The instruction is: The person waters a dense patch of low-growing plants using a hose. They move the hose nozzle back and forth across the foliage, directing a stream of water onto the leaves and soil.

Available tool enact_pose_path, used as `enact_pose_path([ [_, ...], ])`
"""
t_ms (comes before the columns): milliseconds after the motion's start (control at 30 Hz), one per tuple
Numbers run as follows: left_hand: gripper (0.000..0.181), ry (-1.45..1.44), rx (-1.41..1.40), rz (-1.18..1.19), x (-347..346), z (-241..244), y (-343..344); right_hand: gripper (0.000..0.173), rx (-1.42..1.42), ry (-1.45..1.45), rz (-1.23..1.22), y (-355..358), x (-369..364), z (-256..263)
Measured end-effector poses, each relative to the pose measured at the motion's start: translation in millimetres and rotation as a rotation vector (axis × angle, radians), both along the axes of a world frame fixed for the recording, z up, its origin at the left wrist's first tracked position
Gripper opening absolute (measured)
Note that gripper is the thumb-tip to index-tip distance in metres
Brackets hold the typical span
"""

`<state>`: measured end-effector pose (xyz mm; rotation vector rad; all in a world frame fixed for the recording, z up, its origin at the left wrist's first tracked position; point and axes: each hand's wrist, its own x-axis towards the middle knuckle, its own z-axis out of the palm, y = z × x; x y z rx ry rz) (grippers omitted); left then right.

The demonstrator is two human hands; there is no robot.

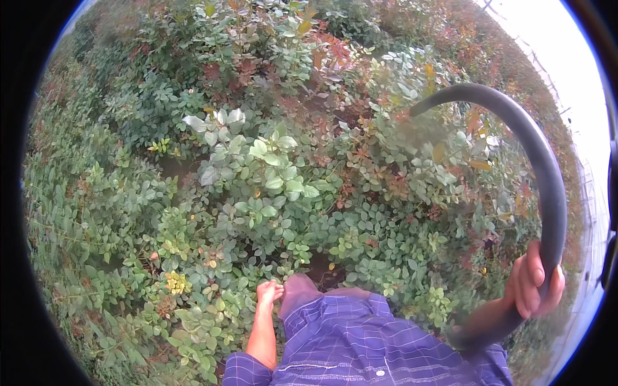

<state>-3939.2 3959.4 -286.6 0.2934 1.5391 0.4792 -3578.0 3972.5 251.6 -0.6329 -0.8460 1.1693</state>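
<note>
A thick dark hose (pixel 545 164) arches through the right side of the view. My right hand (pixel 536 284) is closed around its lower part, and the hose passes down behind the wrist towards my sleeve. The hose's far end bends over above the rose bushes (pixel 289 183), where the leaves look hazy. Low in the middle, my left hand (pixel 269 292) hangs beside my leg with its fingers curled; nothing can be made out in it. Leaves lie just past its fingertips.
Dense leafy bushes with green and reddish leaves surround me on all sides. A few pink buds (pixel 154 256) show at the lower left. Dark soil (pixel 326 270) shows between plants near my legs. A pale, bright structure (pixel 586 144) runs along the right edge.
</note>
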Motion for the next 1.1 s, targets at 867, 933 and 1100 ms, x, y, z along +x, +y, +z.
enact_pose_path([
  [867, 0.024, 0.069, -0.041, 0.052, -123.9, 4.8, 125.7, 0.043, -0.06, 0.081, 0.201, 187.9, -117.8, -15.4],
  [933, 0.024, 0.075, -0.034, 0.08, -127.8, 4.4, 134.0, 0.044, -0.061, 0.102, 0.209, 201.0, -119.5, -15.8],
  [1100, 0.025, 0.059, -0.021, 0.146, -147.6, -5.7, 147.4, 0.043, -0.068, 0.12, 0.203, 227.3, -140.9, -16.8],
])
